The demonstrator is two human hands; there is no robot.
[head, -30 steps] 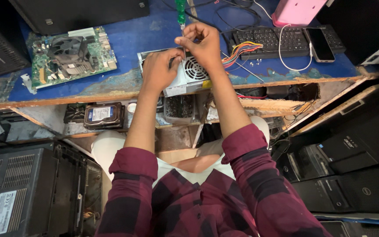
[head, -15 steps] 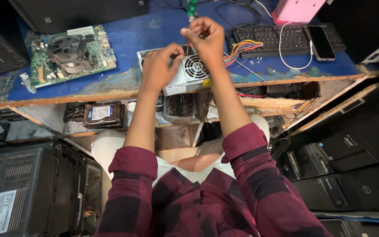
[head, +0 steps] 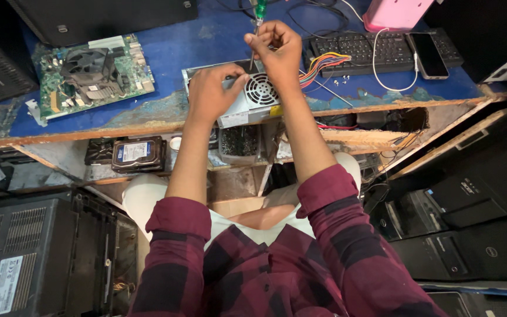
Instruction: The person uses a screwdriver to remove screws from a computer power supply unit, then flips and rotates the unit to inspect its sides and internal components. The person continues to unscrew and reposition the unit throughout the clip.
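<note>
A grey metal power supply unit [head: 253,103] with a round fan grille lies on the blue workbench [head: 195,50]. Its bundle of coloured wires [head: 321,64] trails to the right. My left hand [head: 212,94] rests on the unit's top left and steadies it. My right hand [head: 277,50] is closed around a green-handled screwdriver [head: 259,12], held upright with its tip down on the unit's top.
A green motherboard with a fan [head: 92,73] lies at the left. A black keyboard [head: 377,50], a phone [head: 426,56] and a pink box [head: 397,13] sit at the right. A hard drive [head: 139,154] rests on the lower shelf. Black computer cases stand on both sides.
My right hand and the screwdriver have shifted slightly; the handle shows a little lower in the frame. My left hand stays on the power supply unit.
</note>
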